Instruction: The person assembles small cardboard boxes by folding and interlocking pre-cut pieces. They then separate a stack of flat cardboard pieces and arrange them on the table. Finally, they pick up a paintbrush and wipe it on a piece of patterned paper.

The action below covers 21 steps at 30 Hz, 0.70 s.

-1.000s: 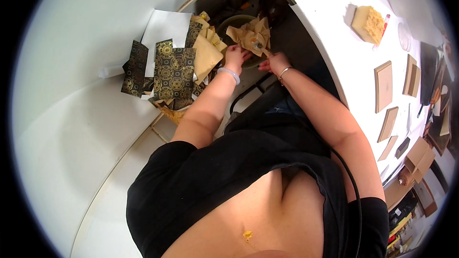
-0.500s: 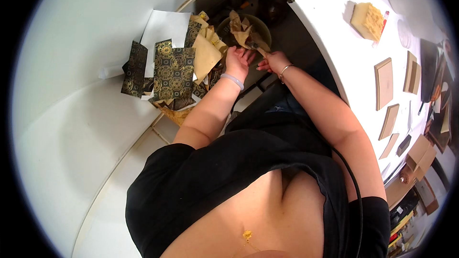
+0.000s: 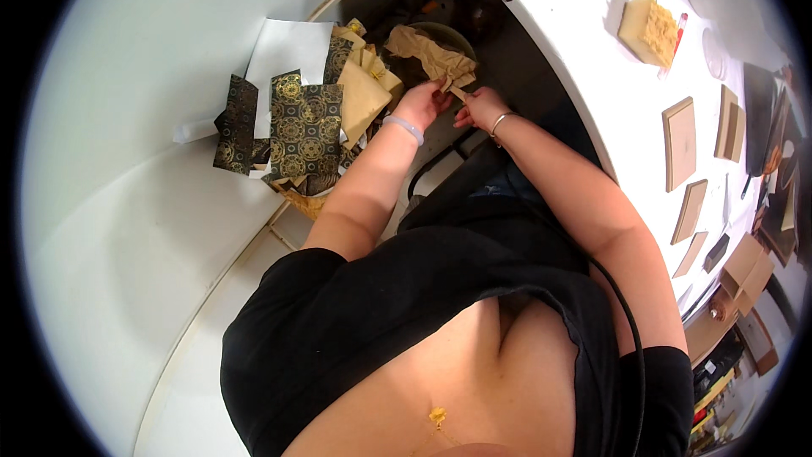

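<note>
A crumpled piece of brown paper (image 3: 436, 52) is stretched out over a round, dark bin (image 3: 448, 31) in the gap beside the table. My left hand (image 3: 425, 103) pinches the near edge of that paper, its fingertips close together. Close on the right, my right hand (image 3: 482, 108) is closed on a narrow end of brown paper, which looks joined to the crumpled piece. The two hands almost meet.
On the left rises a heap of scraps with black-and-gold patterned sheets (image 3: 306, 127), a white sheet (image 3: 292, 51) and tan pieces (image 3: 362, 100). To the right, the white table (image 3: 575, 42) holds a yellow sponge block (image 3: 650, 31) and flat tan boards (image 3: 679, 144).
The crumpled brown paper has spread out wider and leftward over the bin. My left hand, loosely spread before, has closed on the paper's edge. My right hand has shifted slightly left.
</note>
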Available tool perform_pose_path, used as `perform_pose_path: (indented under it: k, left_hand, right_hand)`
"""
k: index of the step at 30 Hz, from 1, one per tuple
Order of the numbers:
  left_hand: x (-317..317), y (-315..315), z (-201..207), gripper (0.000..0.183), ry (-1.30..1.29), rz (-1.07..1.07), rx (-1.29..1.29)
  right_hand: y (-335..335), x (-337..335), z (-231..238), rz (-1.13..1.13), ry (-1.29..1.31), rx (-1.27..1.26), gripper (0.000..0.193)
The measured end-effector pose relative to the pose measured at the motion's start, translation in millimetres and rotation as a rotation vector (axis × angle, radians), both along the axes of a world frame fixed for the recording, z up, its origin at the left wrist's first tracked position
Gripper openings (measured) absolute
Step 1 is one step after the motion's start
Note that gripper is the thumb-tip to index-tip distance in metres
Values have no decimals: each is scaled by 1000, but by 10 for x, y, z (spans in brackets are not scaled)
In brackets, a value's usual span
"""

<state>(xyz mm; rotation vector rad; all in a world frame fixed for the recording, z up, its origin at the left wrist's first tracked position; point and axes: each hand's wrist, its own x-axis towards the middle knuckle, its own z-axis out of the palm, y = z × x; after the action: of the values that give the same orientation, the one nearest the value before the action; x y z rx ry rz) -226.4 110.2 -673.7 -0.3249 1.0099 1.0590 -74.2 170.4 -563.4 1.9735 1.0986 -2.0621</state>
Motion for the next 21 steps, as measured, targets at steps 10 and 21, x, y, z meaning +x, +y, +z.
perform_pose_path:
  k: [10,21]
  left_hand:
    - [47,129,40,25,341,-61,-112]
    - [213,50,-145,25,673,-94,11]
  right_hand:
    - [-27,-8,-84,-11,12,-20,35]
    - [10,7,-174,69,-30,-89,35]
